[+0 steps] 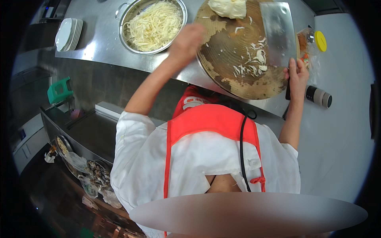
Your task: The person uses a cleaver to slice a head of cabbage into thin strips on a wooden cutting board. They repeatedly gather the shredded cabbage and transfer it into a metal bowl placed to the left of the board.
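A cleaver (279,34) rests along the right side of a round wooden chopping block (229,59); my right hand (297,71) is closed on its dark handle. My left hand (190,38) is blurred, between the block's left edge and a steel basin (121,32); whether it holds anything cannot be told. Shredded cabbage (154,25) fills the basin. At the block's top lies a pale piece of cabbage (229,8), cut off by the picture's edge. White cabbage scraps (257,59) are scattered beside the blade.
Stacked white plates (67,34) stand at the steel counter's left end. Right of the block are a jar with a yellow lid (320,41) and a grey and black cylindrical bottle (319,96). A green plastic stool (60,90) and several food dishes (98,174) are lower left.
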Available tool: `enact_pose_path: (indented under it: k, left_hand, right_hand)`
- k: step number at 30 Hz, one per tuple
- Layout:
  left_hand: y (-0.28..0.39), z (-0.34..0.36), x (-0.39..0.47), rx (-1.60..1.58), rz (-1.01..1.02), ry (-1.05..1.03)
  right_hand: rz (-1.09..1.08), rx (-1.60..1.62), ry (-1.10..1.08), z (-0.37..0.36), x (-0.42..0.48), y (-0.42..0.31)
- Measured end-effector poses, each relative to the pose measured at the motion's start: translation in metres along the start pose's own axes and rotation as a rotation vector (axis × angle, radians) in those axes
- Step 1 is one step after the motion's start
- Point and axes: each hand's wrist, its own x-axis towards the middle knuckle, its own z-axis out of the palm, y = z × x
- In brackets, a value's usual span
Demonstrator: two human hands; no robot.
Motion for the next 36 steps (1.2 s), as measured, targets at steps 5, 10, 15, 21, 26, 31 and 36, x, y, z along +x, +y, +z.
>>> enact_pose_path:
  k: [5,10,15,21,26,31,36]
  left_hand:
    - [0.042,0.107,0.033,-0.179,0.142,-0.28]
    - [0.059,0.168,0.052,-0.028,0.238,-0.605]
    - [0.064,0.181,0.046,-0.01,0.128,-0.708]
    - [0.061,0.159,0.061,0.099,0.211,-0.609]
    - [0.012,0.181,0.077,0.421,0.191,-0.418]
    - [0.047,0.191,0.063,0.208,-0.009,-0.513]
    - [0.097,0.125,0.019,0.164,0.037,-0.523]
  right_hand:
    - [0.186,0.017,0.084,-0.063,-0.022,0.067]
    - [0.278,0.127,0.134,-0.08,-0.038,0.094]
    - [0.266,0.148,0.131,-0.093,-0.039,0.105]
    - [0.25,0.123,0.128,-0.105,-0.025,0.126]
    - [0.26,0.132,0.07,-0.101,-0.012,0.138]
    - [0.271,0.113,0.053,-0.1,-0.009,0.132]
    - [0.261,0.105,-0.001,-0.094,-0.005,0.124]
